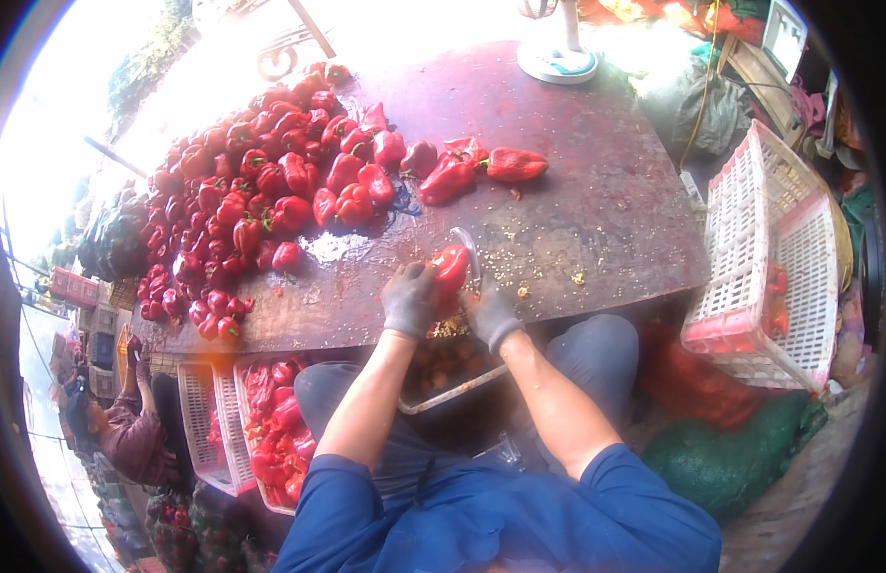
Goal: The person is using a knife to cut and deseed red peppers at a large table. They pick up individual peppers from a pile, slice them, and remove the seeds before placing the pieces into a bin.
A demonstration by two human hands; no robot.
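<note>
My left hand (410, 299), in a grey glove, grips a red bell pepper (451, 268) at the table's near edge. In my right hand (490, 312), also gloved, is a small knife with a curved metal blade (468, 247); the blade lies along the pepper's right side. Below both hands, between my knees, a bin (454, 393) holds brownish pieces and pale seeds. A large heap of red bell peppers (271, 179) covers the left of the dark red table (600, 208). Several peppers lie apart from it near the middle, one of them long (517, 164).
White plastic crates (729, 236) stand at the right, above a green mesh sack (729, 458). A crate of red peppers (275, 430) and another white crate (210, 422) are left of my legs. A co-worker (131, 437) sits far left. A white fan base (557, 63) stands on the table's far side.
</note>
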